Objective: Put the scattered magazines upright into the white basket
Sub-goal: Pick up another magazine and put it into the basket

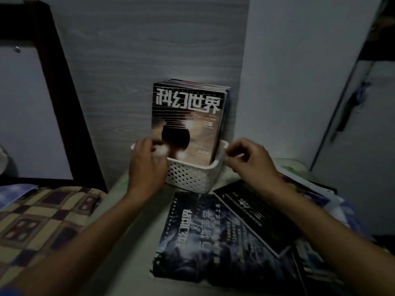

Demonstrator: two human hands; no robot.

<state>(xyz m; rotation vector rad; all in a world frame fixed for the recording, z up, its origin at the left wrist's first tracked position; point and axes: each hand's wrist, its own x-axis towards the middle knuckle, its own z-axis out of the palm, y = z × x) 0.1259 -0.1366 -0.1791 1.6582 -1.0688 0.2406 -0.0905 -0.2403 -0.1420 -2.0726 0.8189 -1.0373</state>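
Magazines (188,116) stand upright in a packed row inside the white basket (188,178) at the centre of the frame, the front cover facing out with large white characters across its top and a dark round shape against a warm glow below. The basket is perforated plastic and sits on a pale surface, pushed back near a grey wood-grain wall (149,39). The left hand (145,165) is at the basket's left end, its fingers curled over the rim there, though motion blur smears the fingertips. The right hand (248,157) is at the right end, fingers bent and pinching the rim at that corner. Just in front of the basket, in the lower centre, a dark blue magazine (209,238) lies flat with its near-left corner ragged. A black magazine (254,214) lies flat partly on top of it, angled toward the lower right and running under the right forearm. More printed covers (316,189) are spread flat at the right edge, too dim to read. A checked cloth (42,221) in tan and dark squares fills the lower left, and a dark frame (64,92) leans in the upper left.
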